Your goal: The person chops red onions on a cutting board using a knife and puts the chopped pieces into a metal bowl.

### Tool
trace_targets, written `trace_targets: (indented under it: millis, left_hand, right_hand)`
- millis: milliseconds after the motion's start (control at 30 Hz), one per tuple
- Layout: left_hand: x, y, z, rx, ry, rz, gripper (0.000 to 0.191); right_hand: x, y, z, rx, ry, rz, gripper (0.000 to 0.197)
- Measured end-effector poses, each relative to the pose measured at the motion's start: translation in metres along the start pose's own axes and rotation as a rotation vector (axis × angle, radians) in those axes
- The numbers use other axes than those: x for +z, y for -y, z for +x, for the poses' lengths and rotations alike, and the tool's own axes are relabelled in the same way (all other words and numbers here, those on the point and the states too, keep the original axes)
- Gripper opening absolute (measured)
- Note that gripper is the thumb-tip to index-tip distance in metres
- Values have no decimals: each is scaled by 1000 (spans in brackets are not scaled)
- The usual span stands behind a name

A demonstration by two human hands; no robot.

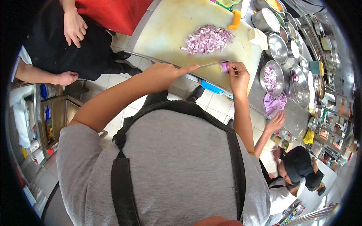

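My left hand point(164, 75) grips a knife point(210, 64), its forefinger stretched along the blade and its handle hidden in the fist. The narrow blade reaches right, to a piece of red onion point(224, 67) near the edge of the pale cutting board point(167, 31). My right hand point(239, 76) pinches that piece between thumb and fingers, close to the blade's tip. Beyond both hands a heap of chopped red onion point(208, 39) lies on the board. A tool with an orange handle point(234, 20) rests at the far side.
On the steel counter at right stand a metal bowl with chopped onion point(270, 80), a colander point(300, 84) and several more bowls. A purple cloth point(275, 104) and a pale block point(258, 38) lie there. A person in a black apron point(76, 53) stands left; another person's hand point(275, 122) is near the cloth.
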State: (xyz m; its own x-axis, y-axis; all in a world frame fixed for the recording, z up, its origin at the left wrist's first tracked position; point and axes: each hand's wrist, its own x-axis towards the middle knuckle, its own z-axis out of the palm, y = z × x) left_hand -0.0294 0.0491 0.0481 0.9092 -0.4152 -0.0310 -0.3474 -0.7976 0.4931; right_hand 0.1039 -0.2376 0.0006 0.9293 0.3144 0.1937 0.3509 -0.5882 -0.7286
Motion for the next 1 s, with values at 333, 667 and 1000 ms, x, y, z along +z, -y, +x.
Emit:
trace_targets:
  millis: [333, 667, 1000]
  left_hand:
    - [-8, -4, -1, 69, -55, 138, 83]
    - [-25, -20, 10, 24, 92, 164, 91]
    - [38, 8, 16, 115, -162, 111, 99]
  right_hand:
    - [-36, 19, 40, -337, 273, -303, 47]
    - [-39, 25, 57, -375, 596, -466, 39]
    - [-40, 25, 60, -410, 593, -399, 36]
